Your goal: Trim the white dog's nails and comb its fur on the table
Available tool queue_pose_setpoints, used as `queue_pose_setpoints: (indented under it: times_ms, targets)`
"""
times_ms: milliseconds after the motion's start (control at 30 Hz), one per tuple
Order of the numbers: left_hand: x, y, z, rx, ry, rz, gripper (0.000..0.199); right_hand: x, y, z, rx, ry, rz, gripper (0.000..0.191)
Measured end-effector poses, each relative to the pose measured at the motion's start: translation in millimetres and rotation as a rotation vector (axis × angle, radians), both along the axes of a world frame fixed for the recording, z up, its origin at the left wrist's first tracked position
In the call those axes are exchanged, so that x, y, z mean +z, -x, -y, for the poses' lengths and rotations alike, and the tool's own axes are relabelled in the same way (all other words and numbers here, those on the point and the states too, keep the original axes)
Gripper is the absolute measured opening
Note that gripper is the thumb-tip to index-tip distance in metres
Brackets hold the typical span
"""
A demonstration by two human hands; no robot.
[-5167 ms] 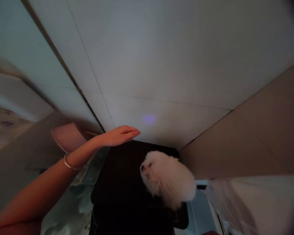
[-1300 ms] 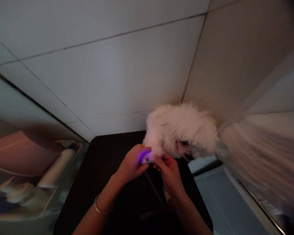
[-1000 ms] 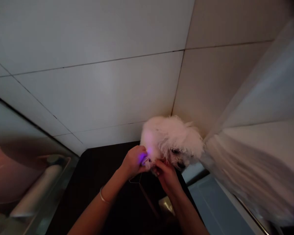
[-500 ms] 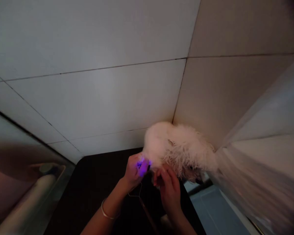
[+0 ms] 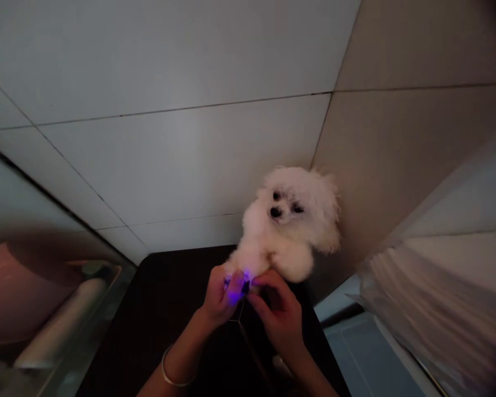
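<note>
- holding one front paw point(image 5: 236, 275) of a small white fluffy dog point(image 5: 285, 220) between my two hands, with the dog facing up toward me, its dark eyes and nose showing
- my left hand point(image 5: 223, 295) is curled closed around the paw's tip, and a small purple glow point(image 5: 236, 293) shines over my fingers there; the view is dim, so i can't quite tell what gives off the light
- my right hand point(image 5: 279, 320) is partly open, its fingers point(image 5: 268, 278) resting against the paw from the other side; i can't tell whether they grip it firmly
- the dog sits at the far edge of a black tabletop point(image 5: 165, 309), just above my hands
- a thin bracelet point(image 5: 176, 376) circles my left wrist
- a thin dark rod point(image 5: 252, 353) lies on the tabletop below my hands
- pale square wall tiles point(image 5: 182, 160) rise behind the dog
- a glass panel point(image 5: 37, 209) stands to the left, with a white roll point(image 5: 62, 322) and a pinkish shape point(image 5: 8, 298) behind it
- a hanging white sheet point(image 5: 434, 298) fills the right side, with a pale blue surface point(image 5: 367, 353) below it
</note>
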State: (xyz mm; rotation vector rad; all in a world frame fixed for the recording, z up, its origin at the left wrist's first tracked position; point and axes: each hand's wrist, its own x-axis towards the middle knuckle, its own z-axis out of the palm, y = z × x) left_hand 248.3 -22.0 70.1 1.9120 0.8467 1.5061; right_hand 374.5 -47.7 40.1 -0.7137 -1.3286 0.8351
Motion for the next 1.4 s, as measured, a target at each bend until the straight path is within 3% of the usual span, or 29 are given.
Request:
queue_pose_setpoints:
  times_ms: [200, 367, 467, 533, 600, 667, 733, 867, 1233, 1400]
  targets:
    - [1.0, 4.9, -3.1, 0.067, -0.159, -0.078, 0.026, 17.7, -5.5, -7.8, 0.174, 0.184, 0.061, 0.005]
    - [-5.5, 6.8, -5.4, 0.125, -0.178, -0.084, 0.023, 22.4, -8.2, -10.4, 0.186, 0.162, 0.194, 0.006]
    - [-11.2, -0.8, -5.9, 0.081, -0.091, 0.020, 0.010, 19.5, -10.5, -11.8, 0.165, 0.100, 0.273, 0.002]
    - [-14.2, -7.6, -4.6, 0.032, 0.060, 0.112, 0.022, 18.7, -12.8, -12.9, 0.151, 0.054, 0.328, 0.003]
    - [-16.7, -12.9, -2.9, -0.010, 0.203, 0.187, 0.018, 19.5, -15.3, -13.5, 0.137, 0.007, 0.384, 0.007]
    - [-19.2, -15.3, -2.0, -0.011, 0.286, 0.235, 0.016, 21.4, -17.2, -13.1, 0.128, -0.006, 0.422, 0.008]
    - [-22.0, -15.5, -2.3, 0.017, 0.335, 0.260, 0.028, 23.5, -18.1, -11.6, 0.140, 0.021, 0.434, 0.003]
    - [-24.6, -14.0, -3.0, 0.045, 0.296, 0.236, 0.038, 24.4, -17.8, -3.6, 0.151, 0.082, 0.395, 0.004]
    - [-25.4, -17.9, 6.7, -0.010, 0.104, 0.118, 0.031, 15.8, -27.4, 25.9, 0.144, 0.127, 0.337, 0.004]
    - [-36.0, -21.3, -2.1, 0.145, 0.269, 0.201, 0.036, 9.0, -32.8, 30.7, 0.011, -0.002, 0.454, 0.014]
